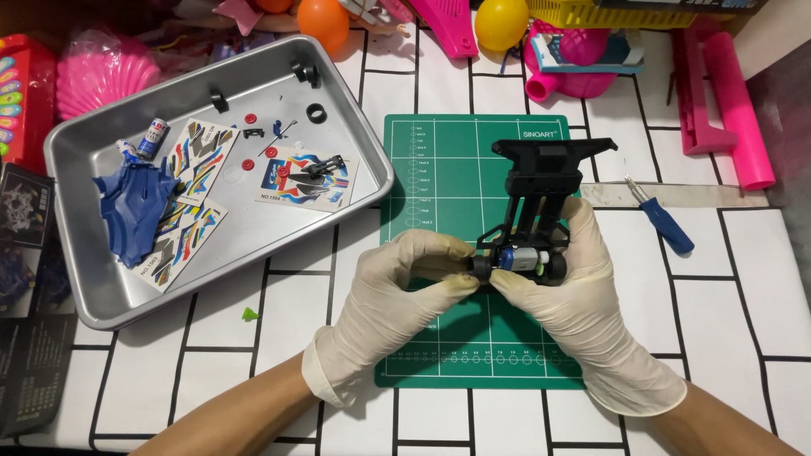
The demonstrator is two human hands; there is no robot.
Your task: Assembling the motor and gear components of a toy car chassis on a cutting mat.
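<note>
**Small wheel, weak grip: the risks at this moment**

Nearest to the camera are the two forearms, and above them the left hand in a cream latex glove [397,291] and the right hand in the same kind of glove [562,295]. Both are closed in a pinch on the black plastic toy-car chassis [541,207], which hangs just over the green cutting mat [439,169]. The left fingertips [460,283] press on a small black wheel [480,270] at the near end of the chassis, and the right hand holds the frame from the other side, beside the small silver and blue motor [517,259].

In my judgement the danger is a slip. The gloves are smooth, the wheel is tiny, and if the push comes at an angle the wheel may jump away (the white table with black lines [718,279] is crowded at its far edge with pink toys). Too much force could also bend the thin black struts of the frame.

The grey metal tray [355,127] with the sticker sheets [304,177] and the blue-handled screwdriver [667,224] lie well apart from the hands.
</note>
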